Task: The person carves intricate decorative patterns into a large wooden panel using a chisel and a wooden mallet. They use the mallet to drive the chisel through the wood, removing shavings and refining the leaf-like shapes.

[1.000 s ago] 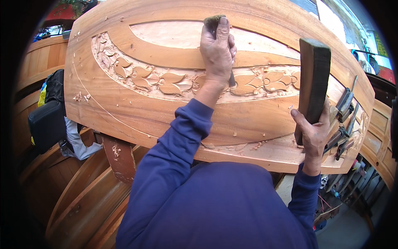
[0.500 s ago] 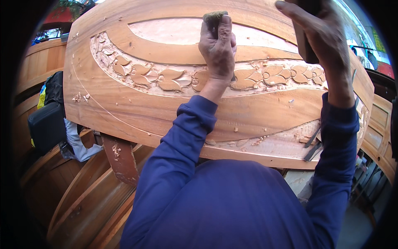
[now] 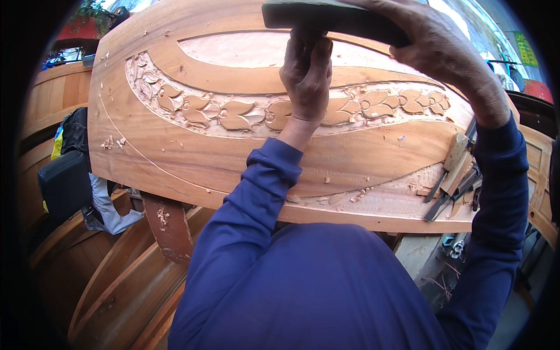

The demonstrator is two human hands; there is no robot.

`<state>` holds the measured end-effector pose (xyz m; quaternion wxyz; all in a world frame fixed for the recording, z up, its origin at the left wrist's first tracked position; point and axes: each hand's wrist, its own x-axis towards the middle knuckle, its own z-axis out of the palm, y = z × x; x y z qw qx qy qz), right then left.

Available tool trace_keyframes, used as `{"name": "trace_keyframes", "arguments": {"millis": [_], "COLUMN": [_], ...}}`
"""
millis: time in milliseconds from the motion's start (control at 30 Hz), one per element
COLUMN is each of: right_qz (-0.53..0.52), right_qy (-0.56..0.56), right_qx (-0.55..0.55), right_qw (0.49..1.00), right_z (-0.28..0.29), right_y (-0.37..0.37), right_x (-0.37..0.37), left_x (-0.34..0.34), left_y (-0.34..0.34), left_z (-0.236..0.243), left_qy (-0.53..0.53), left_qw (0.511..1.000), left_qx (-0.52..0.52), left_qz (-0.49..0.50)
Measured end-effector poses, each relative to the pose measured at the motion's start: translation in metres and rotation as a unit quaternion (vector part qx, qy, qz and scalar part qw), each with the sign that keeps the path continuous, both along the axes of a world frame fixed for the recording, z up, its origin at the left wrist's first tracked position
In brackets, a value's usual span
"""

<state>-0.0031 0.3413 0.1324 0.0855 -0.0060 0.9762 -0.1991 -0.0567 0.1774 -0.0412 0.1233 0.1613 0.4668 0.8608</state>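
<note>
A wide wooden panel point(image 3: 373, 151) lies before me, with a curved band of flowers and leaves point(image 3: 238, 115) carved in relief. My left hand point(image 3: 306, 81) is closed around the upright handle of a chisel, over the middle of the band. The chisel's blade is hidden behind the hand and wrist. In my right hand point(image 3: 437, 49) is a dark rectangular wooden mallet block point(image 3: 335, 22), gripped at its right end. The block lies across the top of the chisel handle and appears to touch it.
Several carving chisels point(image 3: 458, 175) lie at the panel's right front corner. Wood shavings point(image 3: 111, 142) dot the surface. Left of the panel are a black case point(image 3: 65, 182) and a pale cloth point(image 3: 116, 217). Curved wooden pieces point(image 3: 125, 280) lie below at the left.
The mallet block has swung left and down from the upper right onto the chisel's top. My left hand has stayed almost in place. The tools at the right front show more fully.
</note>
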Motion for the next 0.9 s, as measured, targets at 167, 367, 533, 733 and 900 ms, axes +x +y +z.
{"name": "trace_keyframes", "arguments": {"millis": [167,367,533,733,900], "right_qz": [-0.033,-0.158,-0.485,-0.456,-0.522], "right_qy": [0.106,0.191,0.111,0.400,0.282], "right_qx": [0.027,-0.096,-0.365,-0.357,-0.329], "right_qw": [0.993,0.964,0.787,0.710,0.735], "right_z": [-0.009,-0.039,-0.088,-0.094,-0.113], "right_y": [-0.014,-0.029,-0.075,-0.139,-0.180], "right_x": [0.029,0.116,0.194,0.242,0.294], "left_x": [0.006,0.053,0.083,0.111,0.094], "left_y": [-0.008,-0.092,-0.122,-0.105,-0.095], "left_z": [-0.003,0.032,0.043,0.049,0.020], "left_qy": [-0.007,0.049,0.159,0.525,0.689], "left_qw": [1.000,0.981,0.976,0.766,0.622], "left_qx": [0.024,0.129,-0.117,-0.292,-0.209], "left_qz": [-0.016,-0.134,-0.095,-0.230,-0.308]}}
